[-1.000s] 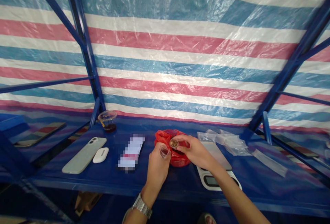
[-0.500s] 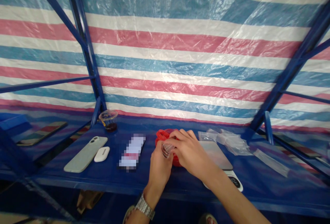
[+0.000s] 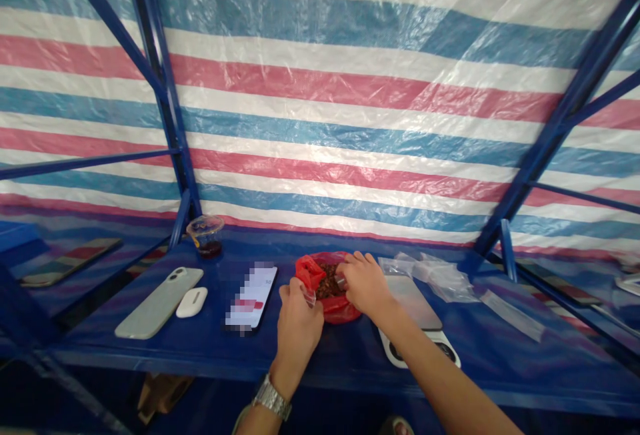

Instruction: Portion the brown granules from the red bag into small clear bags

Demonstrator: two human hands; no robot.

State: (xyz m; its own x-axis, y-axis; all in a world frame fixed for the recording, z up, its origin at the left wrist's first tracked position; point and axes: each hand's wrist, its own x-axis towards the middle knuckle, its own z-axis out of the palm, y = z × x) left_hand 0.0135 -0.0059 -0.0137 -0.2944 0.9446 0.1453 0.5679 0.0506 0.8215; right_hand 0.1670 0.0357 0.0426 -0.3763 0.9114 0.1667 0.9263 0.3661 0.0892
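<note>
A red plastic bag (image 3: 343, 309) lies gaping on the blue shelf, full of small brown pieces (image 3: 327, 281) whose kind I cannot make out. At its near left edge, my left hand (image 3: 299, 318) pinches a small clear plastic bag (image 3: 309, 296). My right hand (image 3: 367, 285) reaches over the right side of the red bag, fingers closed and curled down at the brown pieces. Something small, clear and shiny shows by its thumb, mostly hidden by the fingers. Under my right forearm sits a white kitchen scale (image 3: 387, 348) with a silver plate (image 3: 415, 305).
Left of my hands lie a lit phone (image 3: 255, 301), a white earbud case (image 3: 191, 302) and a pale phone (image 3: 160, 305). A clear cup (image 3: 206, 238) with dark liquid stands behind them. Clear plastic bags (image 3: 445, 278) lie behind the scale. Blue posts (image 3: 530, 168) flank the shelf.
My hands were together over the red bag, around a small clear plastic item. Now they are apart, the left lower and nearer, the right at the bag's opening, and the brown pieces show.
</note>
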